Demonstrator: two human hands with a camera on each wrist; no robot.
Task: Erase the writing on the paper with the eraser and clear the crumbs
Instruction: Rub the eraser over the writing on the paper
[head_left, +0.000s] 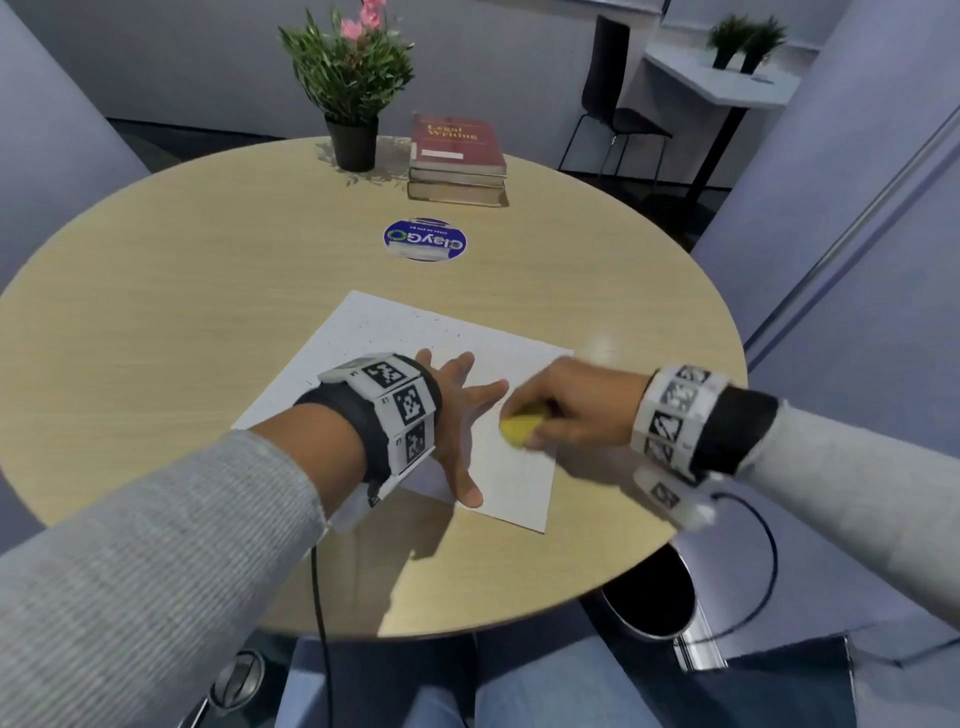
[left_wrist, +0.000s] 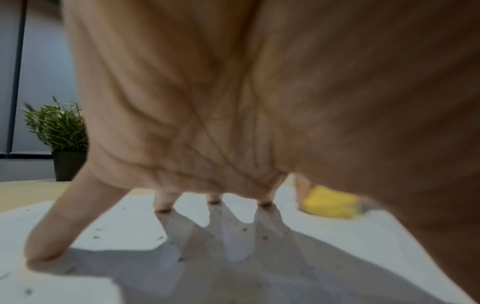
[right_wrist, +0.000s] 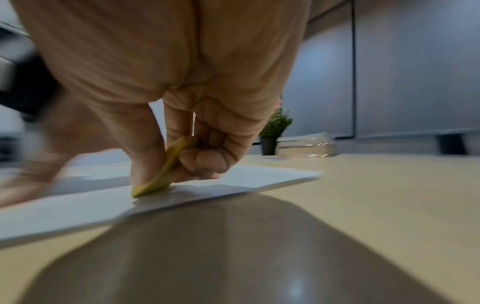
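On the table (head_left: 156, 291), we keep the paper (head_left: 374, 332) near its near edge pinned under our spread, flat left hand (head_left: 457, 410); our right hand (head_left: 576, 400) pinches the eraser (head_left: 519, 427), rubbing best in short strokes beside those fingers.

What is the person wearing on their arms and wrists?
Both arms wear grey ribbed sleeves. Around each wrist, the left wristband and the right wristband, sits a black cuff ringed with white blocks printed with black-and-white square codes. A thin black cable hangs from the left one, and another cable loops from the right.
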